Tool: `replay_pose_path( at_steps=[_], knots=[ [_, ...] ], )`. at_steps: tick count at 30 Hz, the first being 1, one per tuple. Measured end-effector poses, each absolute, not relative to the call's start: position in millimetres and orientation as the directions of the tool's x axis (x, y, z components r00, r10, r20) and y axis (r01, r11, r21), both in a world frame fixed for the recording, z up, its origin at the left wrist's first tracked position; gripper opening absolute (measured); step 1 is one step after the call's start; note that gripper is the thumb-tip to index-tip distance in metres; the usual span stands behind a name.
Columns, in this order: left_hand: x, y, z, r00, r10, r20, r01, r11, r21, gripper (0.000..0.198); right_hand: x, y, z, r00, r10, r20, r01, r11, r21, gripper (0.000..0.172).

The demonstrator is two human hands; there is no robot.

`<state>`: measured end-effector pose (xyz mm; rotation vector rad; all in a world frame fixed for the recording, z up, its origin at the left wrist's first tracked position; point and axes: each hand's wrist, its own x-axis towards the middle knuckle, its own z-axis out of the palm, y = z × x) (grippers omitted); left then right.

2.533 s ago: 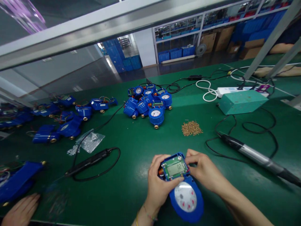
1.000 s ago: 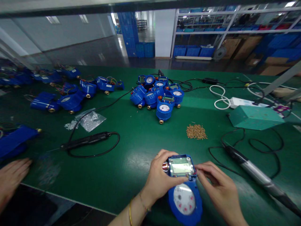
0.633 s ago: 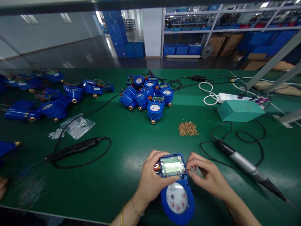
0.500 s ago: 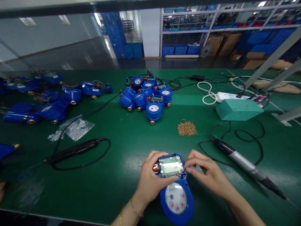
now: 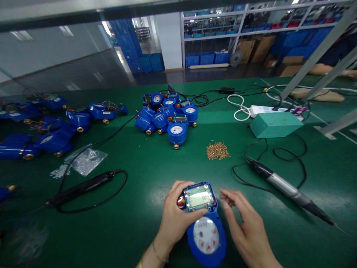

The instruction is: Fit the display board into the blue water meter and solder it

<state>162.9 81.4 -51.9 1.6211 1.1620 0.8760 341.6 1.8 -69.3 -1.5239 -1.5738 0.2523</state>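
1. Two hands are working at the water meter [image 5: 202, 219], which is sitting in front of the person at the near edge of the green bench [image 5: 134, 230]; whether its lower end is resting on the bench is hard to tell. The left hand [image 5: 175, 217] is clamping the meter's body, its thumb lying along the lower edge of the circuit board [image 5: 199, 197]. The right hand [image 5: 245, 227] is hanging open, fingers spread, just beside the meter and apart from it.
2. The blue plastic housing is likely light and stiff, while the exposed board is probably fragile. The safest hold seems to be the housing's rim, with fingers kept off the screen.
3. Beyond the water meter, a pile of brass screws [image 5: 218, 151] and a cluster of other meters [image 5: 167, 119] are lying on the bench. To its right, a corded screwdriver [image 5: 287, 190] is resting near a teal box [image 5: 275, 124]. To its left, a second corded screwdriver [image 5: 83, 190] is lying near a plastic bag [image 5: 85, 162].
4. Far beyond the water meter, blue crates [image 5: 199, 58] are standing beneath long shelves [image 5: 212, 44].
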Motion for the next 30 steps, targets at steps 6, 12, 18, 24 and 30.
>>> replay_pose_path(
  at_steps=[6, 12, 18, 24, 30],
  knots=[
    [162, 82, -53, 0.301, 0.953, 0.032, 0.316, -0.131, 0.94, 0.051, 342, 5, -61, 0.204, 0.855, 0.477, 0.588, 0.283, -0.758, 0.013],
    [164, 83, -52, 0.304, 0.952, 0.03, 0.318, -0.131, 0.939, 0.049, 331, 6, -65, 0.178, 0.841, 0.511, 0.63, 0.301, -0.715, 0.015],
    [164, 82, -52, 0.299, 0.954, 0.025, 0.325, -0.126, 0.937, 0.051, 327, 5, -65, 0.199, 0.819, 0.539, 0.671, 0.287, -0.684, 0.017],
    [163, 82, -52, 0.286, 0.957, 0.045, 0.297, -0.133, 0.945, 0.052, 356, 13, -58, -0.023, 0.918, 0.395, 0.49, 0.355, -0.796, 0.024],
    [164, 81, -54, 0.266, 0.963, 0.041, 0.239, -0.107, 0.965, 0.053, 355, 19, -62, 0.025, 0.93, 0.367, 0.452, 0.317, -0.834, 0.014]
  ],
)
